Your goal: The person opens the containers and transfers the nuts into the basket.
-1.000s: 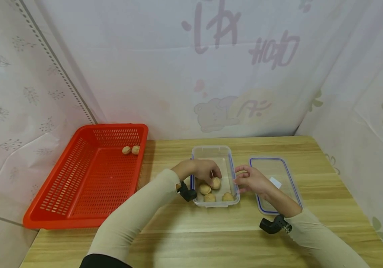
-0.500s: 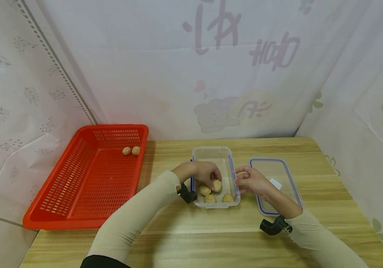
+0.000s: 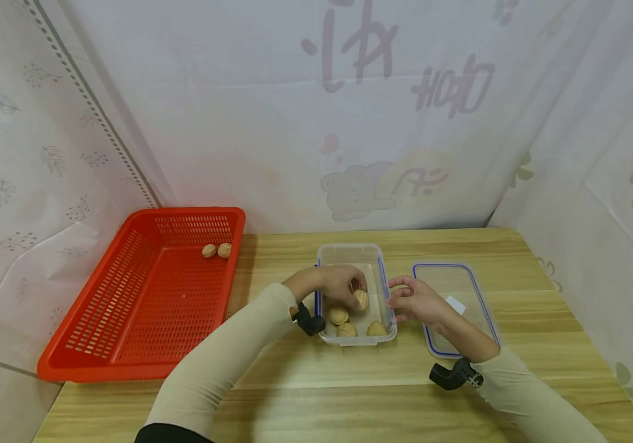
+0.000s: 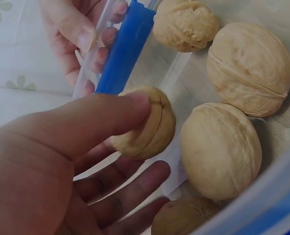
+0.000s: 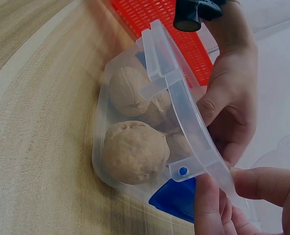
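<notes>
Walnut [image 3: 360, 300] is edging toward twelve o'clock, clearing other walnuts [image 3: 339, 315]. I am watching left hand [image 3: 338, 284] pinching it, right hand [image 3: 416, 298] gripping box [image 3: 357, 339].

The head view faces forward-down from above — both wrist views, close in, share the box [image 3: 376, 277].

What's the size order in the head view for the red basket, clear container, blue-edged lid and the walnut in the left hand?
1. Red basket
2. Clear container and blue-edged lid: too alike to rank, lid partly covered
3. Walnut
</notes>
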`<action>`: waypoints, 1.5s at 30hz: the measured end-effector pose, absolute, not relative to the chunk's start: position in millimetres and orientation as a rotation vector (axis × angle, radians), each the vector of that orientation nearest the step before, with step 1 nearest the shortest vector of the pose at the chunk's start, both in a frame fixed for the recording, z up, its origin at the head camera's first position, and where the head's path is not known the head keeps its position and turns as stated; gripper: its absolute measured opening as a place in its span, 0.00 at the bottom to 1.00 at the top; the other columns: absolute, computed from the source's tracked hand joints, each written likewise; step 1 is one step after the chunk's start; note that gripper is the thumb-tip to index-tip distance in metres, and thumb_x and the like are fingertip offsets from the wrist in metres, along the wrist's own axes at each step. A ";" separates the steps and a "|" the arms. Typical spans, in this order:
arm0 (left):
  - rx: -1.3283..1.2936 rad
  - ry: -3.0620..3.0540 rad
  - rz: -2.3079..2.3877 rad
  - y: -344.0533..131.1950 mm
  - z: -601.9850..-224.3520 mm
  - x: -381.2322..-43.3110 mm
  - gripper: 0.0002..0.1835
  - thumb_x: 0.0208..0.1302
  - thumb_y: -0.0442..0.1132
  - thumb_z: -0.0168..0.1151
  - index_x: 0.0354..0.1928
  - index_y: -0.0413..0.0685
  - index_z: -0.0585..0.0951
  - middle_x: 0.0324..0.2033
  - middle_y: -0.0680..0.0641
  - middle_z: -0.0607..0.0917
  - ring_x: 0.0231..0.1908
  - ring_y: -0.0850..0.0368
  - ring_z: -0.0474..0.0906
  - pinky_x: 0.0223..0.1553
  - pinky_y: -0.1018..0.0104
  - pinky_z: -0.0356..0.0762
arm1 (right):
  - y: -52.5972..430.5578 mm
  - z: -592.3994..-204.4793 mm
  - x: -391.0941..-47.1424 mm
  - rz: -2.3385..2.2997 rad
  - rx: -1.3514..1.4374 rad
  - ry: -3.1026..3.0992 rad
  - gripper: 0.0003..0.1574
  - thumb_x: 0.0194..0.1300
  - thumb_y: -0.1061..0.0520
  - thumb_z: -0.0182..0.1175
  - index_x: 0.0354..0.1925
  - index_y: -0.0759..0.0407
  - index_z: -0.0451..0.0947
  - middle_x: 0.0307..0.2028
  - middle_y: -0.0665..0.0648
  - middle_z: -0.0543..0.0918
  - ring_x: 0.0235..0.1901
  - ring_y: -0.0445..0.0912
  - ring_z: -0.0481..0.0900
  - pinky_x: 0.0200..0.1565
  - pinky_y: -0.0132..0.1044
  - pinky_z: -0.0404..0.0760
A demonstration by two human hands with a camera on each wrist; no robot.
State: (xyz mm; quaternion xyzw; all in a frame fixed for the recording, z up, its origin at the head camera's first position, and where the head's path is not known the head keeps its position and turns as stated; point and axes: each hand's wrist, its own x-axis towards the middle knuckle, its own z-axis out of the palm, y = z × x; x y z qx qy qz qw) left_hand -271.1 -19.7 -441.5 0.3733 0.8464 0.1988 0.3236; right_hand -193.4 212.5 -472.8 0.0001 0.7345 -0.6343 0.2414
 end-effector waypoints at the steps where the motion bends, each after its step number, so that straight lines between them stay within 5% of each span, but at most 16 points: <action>1: 0.977 2.222 0.543 -20.3 -440.4 -271.4 0.17 0.63 0.40 0.72 0.52 0.47 0.81 0.44 0.51 0.81 0.44 0.60 0.75 0.48 0.68 0.76 | 212.3 -472.8 -193.3 -1.736 0.001 2.007 0.32 0.69 0.66 0.61 0.65 0.73 0.60 0.38 0.55 0.79 0.36 0.45 0.80 0.36 0.37 0.87; 20: 1.035 2.201 0.827 -23.5 -432.6 -281.4 0.20 0.60 0.23 0.69 0.54 0.38 0.79 0.48 0.43 0.81 0.53 0.47 0.80 0.54 0.65 0.79 | 211.2 -468.3 -193.5 -1.750 -0.027 1.989 0.33 0.70 0.66 0.60 0.66 0.75 0.58 0.38 0.54 0.79 0.36 0.44 0.80 0.37 0.37 0.87; 33: 1.046 2.223 0.847 -30.0 -421.0 -283.9 0.23 0.69 0.34 0.67 0.64 0.36 0.78 0.60 0.41 0.81 0.58 0.48 0.79 0.59 0.67 0.77 | 210.4 -468.1 -192.6 -1.757 -0.024 1.976 0.32 0.70 0.66 0.60 0.66 0.74 0.59 0.37 0.54 0.80 0.35 0.44 0.81 0.36 0.37 0.87; 45: 1.016 2.178 1.007 -41.3 -414.7 -286.0 0.24 0.71 0.31 0.62 0.67 0.32 0.74 0.64 0.38 0.78 0.61 0.44 0.77 0.62 0.64 0.75 | 211.6 -470.0 -191.4 -1.749 -0.021 1.991 0.31 0.69 0.67 0.60 0.64 0.74 0.60 0.37 0.55 0.80 0.35 0.45 0.81 0.36 0.36 0.87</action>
